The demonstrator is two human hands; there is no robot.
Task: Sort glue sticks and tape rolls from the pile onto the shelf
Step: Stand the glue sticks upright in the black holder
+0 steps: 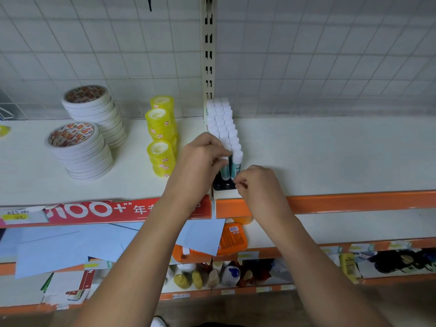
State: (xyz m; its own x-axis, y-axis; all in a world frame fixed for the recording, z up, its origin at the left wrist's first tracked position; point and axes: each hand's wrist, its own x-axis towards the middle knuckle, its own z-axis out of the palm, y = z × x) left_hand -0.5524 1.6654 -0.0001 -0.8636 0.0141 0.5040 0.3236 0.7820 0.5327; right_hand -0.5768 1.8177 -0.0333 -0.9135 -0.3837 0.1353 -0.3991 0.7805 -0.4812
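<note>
We're prob. finishing: tape rolls (85, 152) stacked, glue sticks (221, 121) filling rack (224, 185). Left hand (203, 159) pinching front stick (225, 171); right hand (256, 182) curled, hold unclear.

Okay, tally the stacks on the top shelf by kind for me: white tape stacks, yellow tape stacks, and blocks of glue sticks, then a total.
White tape stacks: 2
Yellow tape stacks: 3 in view
Glue stick block: 1, with the left hand gripping a front glue stick
Total: 6
</note>
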